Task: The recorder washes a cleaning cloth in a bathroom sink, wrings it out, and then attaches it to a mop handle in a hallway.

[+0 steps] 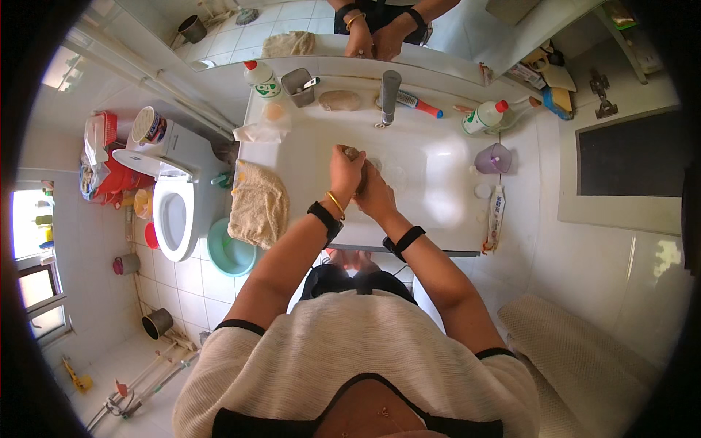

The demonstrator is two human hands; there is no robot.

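Note:
Over the white washbasin [312,137], both hands are closed around a grey-brown bunched thing [362,180], seemingly a wet cloth. My left hand [345,174] grips its upper end, and a bit of it sticks out above the fingers. Lower and to the right, my right hand [379,192] wraps the other end. Most of the thing is hidden by the fingers. The grey faucet [390,93] stands behind the hands, at the basin's back edge. No running water can be made out.
A beige towel [258,205] lies on the left rim. Along the back are a white bottle [264,81], a grey cup [298,90] and a red-and-blue-handled brush [421,104]. At right stand another bottle [482,119], a purple cup [493,159] and a tube [496,216].

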